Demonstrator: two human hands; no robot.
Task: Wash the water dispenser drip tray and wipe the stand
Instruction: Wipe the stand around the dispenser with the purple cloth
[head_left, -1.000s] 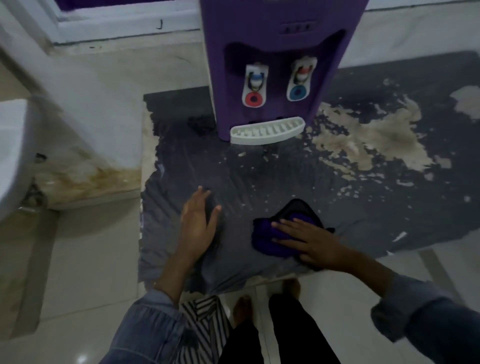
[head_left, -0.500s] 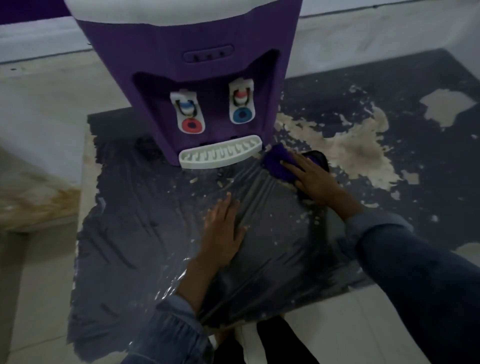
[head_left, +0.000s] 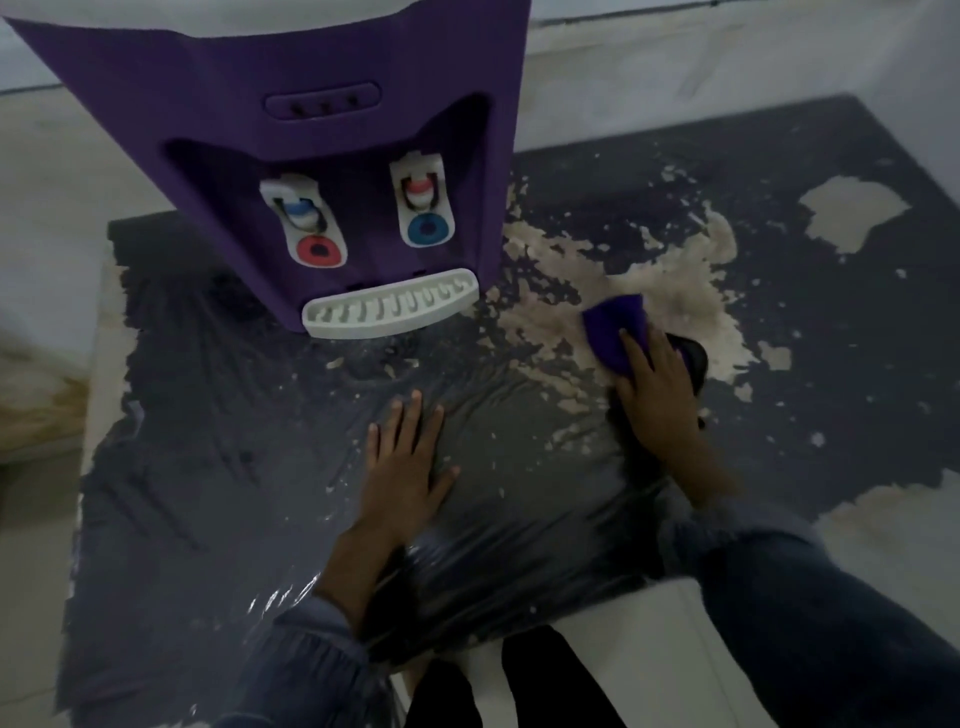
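Observation:
A purple water dispenser stands at the back left of the stand, whose top wears a dark, wrinkled, peeling film. The white slotted drip tray sits in place at the dispenser's foot. My right hand presses a purple and black cloth flat on a worn beige patch right of the tray. My left hand lies flat on the film in front of the tray, fingers spread, holding nothing.
Beige bare patches and loose flakes dot the right half of the stand top. Pale floor tiles lie at the stand's near edge, with my dark trouser legs there. A pale wall ledge runs behind.
My right hand has slid the cloth from beside the drip tray's right end further right onto the beige patch. My left hand stays flat on the film. The camera has moved closer.

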